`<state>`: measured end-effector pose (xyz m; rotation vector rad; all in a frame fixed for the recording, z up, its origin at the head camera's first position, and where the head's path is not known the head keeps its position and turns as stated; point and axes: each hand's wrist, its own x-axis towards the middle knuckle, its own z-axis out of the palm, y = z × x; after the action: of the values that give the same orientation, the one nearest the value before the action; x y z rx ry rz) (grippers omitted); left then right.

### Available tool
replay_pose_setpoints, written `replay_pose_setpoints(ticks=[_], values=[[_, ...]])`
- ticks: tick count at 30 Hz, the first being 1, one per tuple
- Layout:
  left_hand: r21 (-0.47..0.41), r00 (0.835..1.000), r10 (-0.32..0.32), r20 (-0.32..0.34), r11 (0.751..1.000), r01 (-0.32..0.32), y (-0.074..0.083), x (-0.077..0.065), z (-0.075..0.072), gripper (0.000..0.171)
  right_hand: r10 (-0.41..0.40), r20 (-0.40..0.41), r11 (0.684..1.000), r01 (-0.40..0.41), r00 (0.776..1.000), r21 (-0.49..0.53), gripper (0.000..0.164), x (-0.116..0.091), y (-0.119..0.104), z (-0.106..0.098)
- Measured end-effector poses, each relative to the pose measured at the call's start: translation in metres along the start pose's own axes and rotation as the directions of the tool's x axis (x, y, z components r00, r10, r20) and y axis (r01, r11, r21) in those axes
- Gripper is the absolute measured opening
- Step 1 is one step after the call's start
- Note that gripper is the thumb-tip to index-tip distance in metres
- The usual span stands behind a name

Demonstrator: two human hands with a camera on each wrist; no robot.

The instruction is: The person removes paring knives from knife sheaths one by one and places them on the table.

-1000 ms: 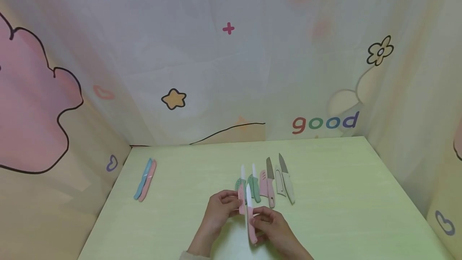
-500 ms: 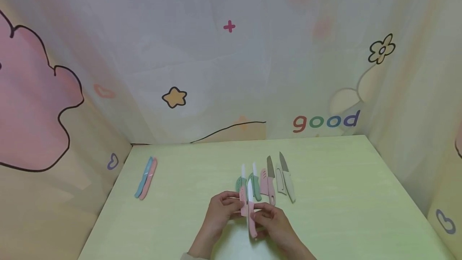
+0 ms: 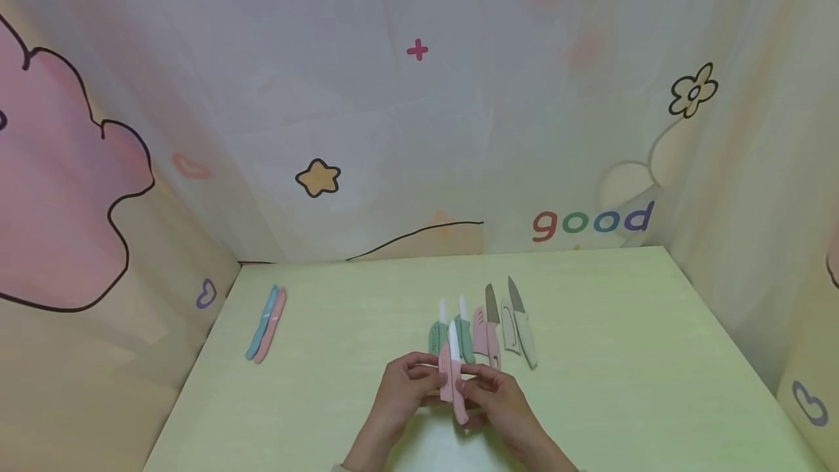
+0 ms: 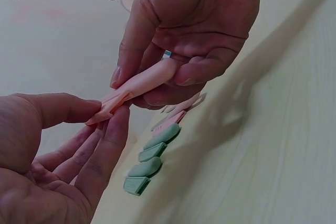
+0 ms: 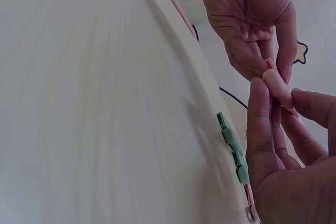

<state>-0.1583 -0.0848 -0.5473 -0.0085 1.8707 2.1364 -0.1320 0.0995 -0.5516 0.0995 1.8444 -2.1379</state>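
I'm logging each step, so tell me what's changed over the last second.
The left hand moved its pink sheath rightward and slightly toward the person, while the right hand moved its pink knife slightly away; in the head view, the gap between sheath and knife has closed. Nothing was newly taken hold of or let go. The white-handled knife and the green knives stayed put.

Site: curtained-off tabletop workspace, building type indeterminate. Head view: cartoon-printed curtain across upper half; wood-grain table, lower half.
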Motion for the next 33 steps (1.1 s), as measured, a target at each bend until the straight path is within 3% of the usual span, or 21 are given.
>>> replay_pose_setpoints(ticks=[22, 33], values=[[0.058, 1.000, 0.018, -0.021, 0.998, -0.017, -0.0019, -0.0068, 0.0057, 0.030, 0.007, 0.021, 1.000, -0.007, 1.000, 0.006, 0.042, 0.0062, -0.0042, -0.0008], [0.116, 0.997, 0.008, -0.074, 0.993, 0.000, 0.0004, -0.0085, 0.0080, 0.031, -0.012, 0.076, 1.000, 0.012, 0.997, 0.004, 0.060, 0.0054, 0.0011, -0.0006]])
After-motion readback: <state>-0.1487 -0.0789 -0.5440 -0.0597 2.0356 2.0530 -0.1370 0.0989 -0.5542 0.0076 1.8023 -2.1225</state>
